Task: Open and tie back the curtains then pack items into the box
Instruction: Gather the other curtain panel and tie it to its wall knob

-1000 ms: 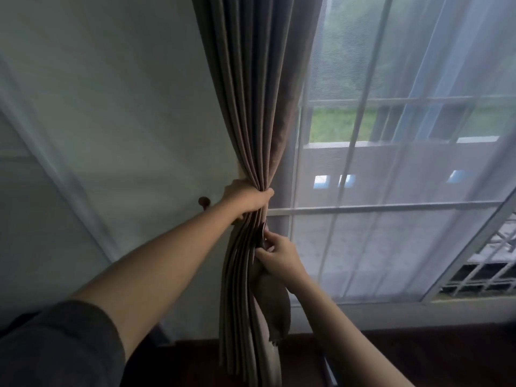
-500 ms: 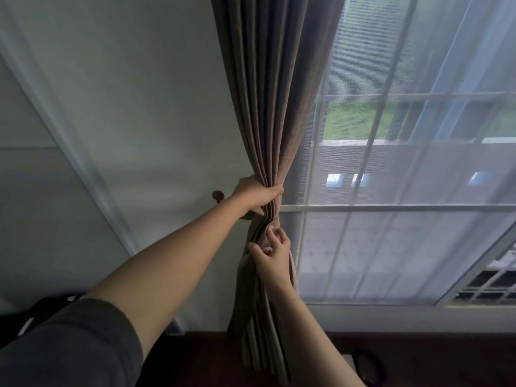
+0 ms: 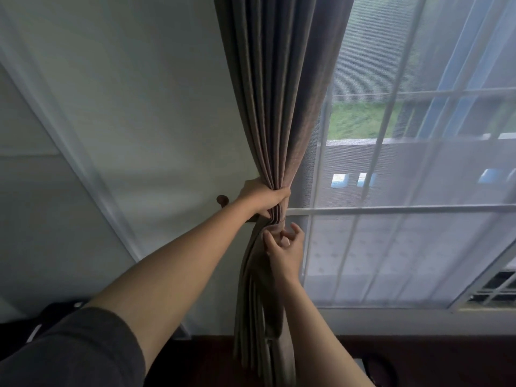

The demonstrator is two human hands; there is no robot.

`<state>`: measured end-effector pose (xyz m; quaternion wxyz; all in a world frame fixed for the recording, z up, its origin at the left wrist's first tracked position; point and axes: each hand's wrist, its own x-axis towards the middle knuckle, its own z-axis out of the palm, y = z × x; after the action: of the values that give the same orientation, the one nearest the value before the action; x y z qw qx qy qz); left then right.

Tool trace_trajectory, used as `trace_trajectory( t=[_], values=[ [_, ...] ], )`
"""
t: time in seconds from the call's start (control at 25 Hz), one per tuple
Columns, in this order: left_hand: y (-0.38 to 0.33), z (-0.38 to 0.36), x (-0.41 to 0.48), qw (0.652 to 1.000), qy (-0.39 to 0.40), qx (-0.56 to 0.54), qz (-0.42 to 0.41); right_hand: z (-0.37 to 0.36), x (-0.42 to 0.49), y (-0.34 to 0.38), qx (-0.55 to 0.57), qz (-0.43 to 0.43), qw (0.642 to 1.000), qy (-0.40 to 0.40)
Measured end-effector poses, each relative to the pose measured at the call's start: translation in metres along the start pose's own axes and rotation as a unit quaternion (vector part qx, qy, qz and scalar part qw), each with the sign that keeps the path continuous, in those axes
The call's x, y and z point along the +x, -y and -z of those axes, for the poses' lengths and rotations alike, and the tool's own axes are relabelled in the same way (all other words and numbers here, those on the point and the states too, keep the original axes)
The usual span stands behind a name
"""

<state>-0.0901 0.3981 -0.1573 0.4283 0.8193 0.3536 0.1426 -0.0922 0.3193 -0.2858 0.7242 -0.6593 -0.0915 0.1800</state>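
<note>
Nearest: dark grey sleeve (image 3: 69, 356) bottom left, with the bare left forearm running up and right from it. Right forearm comes in from the bottom edge, right of centre, crossing in front of the curtain's lower folds.

Right hand (image 3: 287, 255): just under the left one, back of hand to camera. Thumb and curled fingers pinch a small fold of curtain at the gathered waist. Forefinger sticks up and out, clear of the cloth. Fingers loosely spread, not pressed together.

Left hand (image 3: 262, 198): wrapped round the curtain at its narrowest point. Fingers pressed together and curled tight over the front of the bunch; thumb hidden. The two hands are close, not touching as far as I can tell.

Curtain (image 3: 279, 107): brown-grey, heavy, pleated. Hangs from the top edge at centre, pulled into one bunch at the left hand, then falls loose past the right wrist towards the dark floor (image 3: 418, 358). It sits at the left edge of the window, against the wall.

Small dark round knob (image 3: 222, 200) on the wall, just left of the left wrist, at grip height. Can't tell if anything is looped on it.

Behind: pale wall (image 3: 153, 107) left of the curtain. Right of it a sheer white curtain (image 3: 418, 247) covers the window (image 3: 391, 209), whose white bars show through. Beyond the glass are a railing (image 3: 391, 163) and green grass (image 3: 360, 121), blurred.

Black object (image 3: 16, 331) low left by the wall, can't identify.
</note>
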Motion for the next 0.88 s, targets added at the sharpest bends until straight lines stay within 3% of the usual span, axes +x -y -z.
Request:
trace_trajectory(
  t=[0.24, 0.48, 0.56, 0.68, 0.72, 0.8, 0.88],
  values=[
    [0.0, -0.004, 0.008, 1.0, -0.006, 0.026, 0.015, -0.019, 0.014, 0.016, -0.202, 0.038, 0.976, -0.074],
    [0.002, -0.003, 0.008, 1.0, -0.006, 0.019, 0.013, -0.03, 0.03, 0.005, -0.173, 0.072, 0.98, -0.064],
    [0.005, 0.005, 0.005, 0.998, 0.059, -0.025, -0.004, -0.024, 0.036, 0.002, -0.207, 0.102, 0.971, -0.062],
    [0.024, 0.034, 0.002, 0.964, 0.232, -0.126, -0.017, -0.015, 0.041, 0.004, -0.236, 0.131, 0.961, -0.058],
    [0.037, 0.04, 0.002, 0.961, 0.236, -0.146, -0.004, -0.013, 0.04, 0.004, -0.235, 0.132, 0.961, -0.053],
    [0.068, 0.043, 0.003, 0.987, 0.134, -0.089, 0.024, -0.011, 0.037, 0.005, -0.237, 0.136, 0.961, -0.042],
    [0.095, 0.028, 0.0, 0.994, 0.078, 0.078, 0.027, -0.007, 0.034, 0.004, -0.236, 0.14, 0.961, -0.026]
  ],
)
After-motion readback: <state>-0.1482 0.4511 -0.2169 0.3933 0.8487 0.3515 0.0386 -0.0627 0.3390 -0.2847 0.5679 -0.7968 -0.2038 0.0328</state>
